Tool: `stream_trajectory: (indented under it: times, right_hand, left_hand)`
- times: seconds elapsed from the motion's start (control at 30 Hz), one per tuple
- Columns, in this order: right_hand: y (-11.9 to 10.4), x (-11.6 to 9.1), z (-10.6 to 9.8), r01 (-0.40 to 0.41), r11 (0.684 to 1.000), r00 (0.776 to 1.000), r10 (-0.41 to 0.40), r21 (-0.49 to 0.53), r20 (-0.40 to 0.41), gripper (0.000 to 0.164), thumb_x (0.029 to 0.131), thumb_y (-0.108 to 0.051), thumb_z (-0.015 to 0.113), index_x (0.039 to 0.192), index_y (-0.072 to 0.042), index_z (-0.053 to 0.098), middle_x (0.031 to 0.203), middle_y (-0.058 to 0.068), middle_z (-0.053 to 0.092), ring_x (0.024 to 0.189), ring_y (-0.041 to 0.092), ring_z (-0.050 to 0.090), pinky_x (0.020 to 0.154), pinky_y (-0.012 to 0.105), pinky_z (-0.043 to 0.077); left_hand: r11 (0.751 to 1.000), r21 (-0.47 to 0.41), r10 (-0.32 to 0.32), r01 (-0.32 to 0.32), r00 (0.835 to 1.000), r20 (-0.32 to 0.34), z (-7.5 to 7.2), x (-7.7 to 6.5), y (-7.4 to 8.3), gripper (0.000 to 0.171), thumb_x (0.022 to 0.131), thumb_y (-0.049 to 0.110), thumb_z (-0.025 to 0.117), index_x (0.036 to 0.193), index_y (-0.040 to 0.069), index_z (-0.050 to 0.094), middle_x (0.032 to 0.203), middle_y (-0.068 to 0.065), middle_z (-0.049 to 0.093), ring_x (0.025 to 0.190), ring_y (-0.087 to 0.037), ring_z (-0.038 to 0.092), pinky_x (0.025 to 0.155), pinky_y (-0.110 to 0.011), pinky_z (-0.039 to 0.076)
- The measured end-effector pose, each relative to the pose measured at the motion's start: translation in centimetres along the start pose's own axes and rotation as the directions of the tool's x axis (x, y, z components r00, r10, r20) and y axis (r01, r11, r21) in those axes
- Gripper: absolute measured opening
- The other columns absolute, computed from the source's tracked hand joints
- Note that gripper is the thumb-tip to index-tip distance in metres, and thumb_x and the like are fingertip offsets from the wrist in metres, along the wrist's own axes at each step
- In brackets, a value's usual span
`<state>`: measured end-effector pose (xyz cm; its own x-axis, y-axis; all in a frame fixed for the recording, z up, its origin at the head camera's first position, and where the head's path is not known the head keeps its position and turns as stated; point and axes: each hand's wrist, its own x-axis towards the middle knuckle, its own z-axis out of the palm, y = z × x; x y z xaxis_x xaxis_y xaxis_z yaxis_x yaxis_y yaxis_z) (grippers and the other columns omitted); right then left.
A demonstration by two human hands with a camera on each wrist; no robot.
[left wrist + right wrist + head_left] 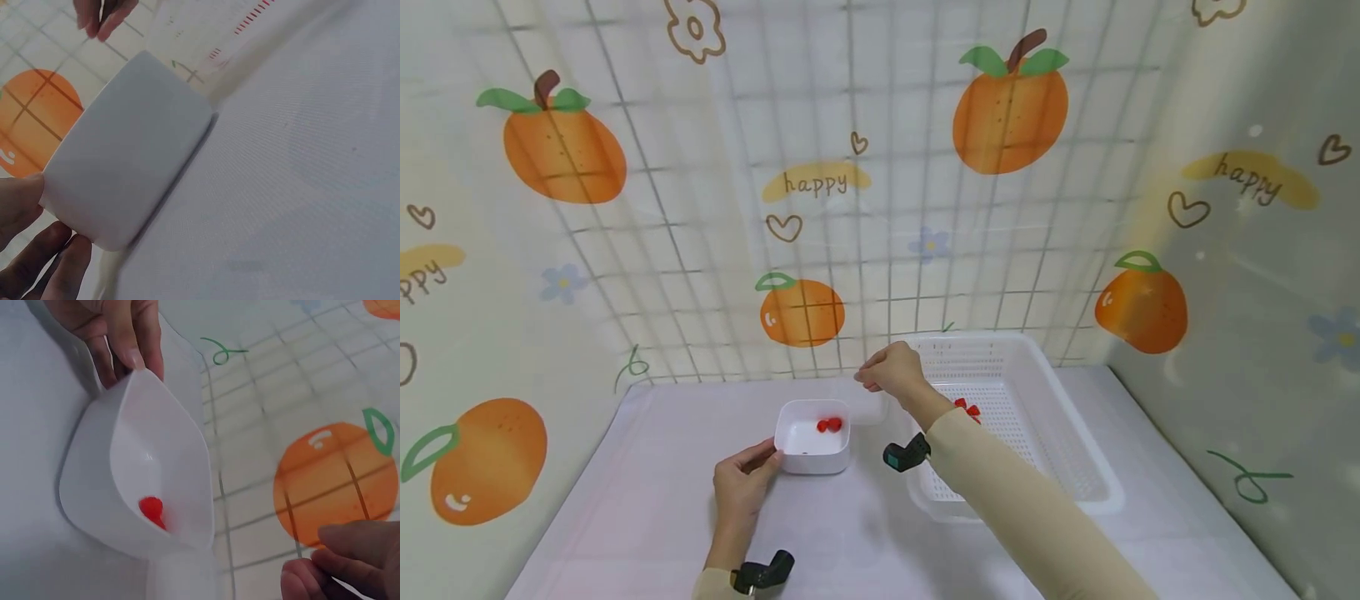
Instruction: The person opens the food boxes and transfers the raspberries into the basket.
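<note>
A small white square box [812, 462] stands on the table, with red pieces [829, 425] lying inside toward its right side. My left hand [745, 483] holds the box's left wall; in the left wrist view the thumb [22, 197] is at the rim and other fingers lie lower against the side. My right hand [891, 369] is raised between the box and a white perforated basket [1086, 454], thumb and fingers drawn together. A reddish patch shows at its fingertips, and I cannot tell whether it is a held piece. More red pieces [973, 410] lie in the basket.
A pale flat translucent item [869, 408] lies right beside the box. Behind the table stands a wire grid [891, 275] covered by a sheet printed with oranges. Printed sheets also rise at both sides. A pale cloth [677, 442] covers the table.
</note>
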<state>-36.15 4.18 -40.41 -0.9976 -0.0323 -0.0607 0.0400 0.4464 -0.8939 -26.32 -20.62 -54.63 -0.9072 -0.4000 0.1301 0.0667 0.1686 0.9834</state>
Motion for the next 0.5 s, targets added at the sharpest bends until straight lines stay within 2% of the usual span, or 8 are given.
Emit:
stream_trajectory:
  times: [0.23,0.4,0.5]
  right_hand:
    - [-0.3,0.1,3.3,0.031,0.999,0.999,-0.030,-0.044,0.028,0.009,0.087,-0.007,0.085,0.088,0.000,0.080,0.077,0.007,0.075,0.068,0.019,0.074,0.071,0.029,0.063]
    - [0.1,-0.1,5.1,0.044,0.991,0.999,-0.041,-0.124,0.024,0.009,0.086,-0.010,0.086,0.086,-0.002,0.081,0.072,0.004,0.073,0.071,0.022,0.073,0.062,0.023,0.057]
    - [0.2,-0.3,6.0,0.044,0.988,0.999,-0.041,-0.147,0.023,0.009,0.085,-0.009,0.087,0.085,-0.003,0.081,0.071,0.004,0.072,0.067,0.018,0.069,0.060,0.022,0.054]
  left_hand:
    - [1.000,0.006,0.013,-0.013,1.000,-0.008,0.1,0.2,-0.1,0.029,0.086,0.001,0.085,0.114,-0.002,0.079,0.107,-0.015,0.079,0.102,-0.028,0.072,0.078,-0.011,0.053]
    - [1.000,0.011,0.021,-0.021,1.000,-0.012,0.1,0.2,-0.2,0.028,0.086,0.002,0.085,0.114,-0.002,0.080,0.107,-0.015,0.079,0.102,-0.029,0.071,0.078,-0.010,0.052]
    - [1.000,0.009,0.016,-0.016,1.000,-0.016,0.1,0.3,-0.3,0.028,0.086,0.002,0.085,0.114,-0.001,0.080,0.107,-0.015,0.079,0.101,-0.029,0.071,0.078,-0.011,0.053]
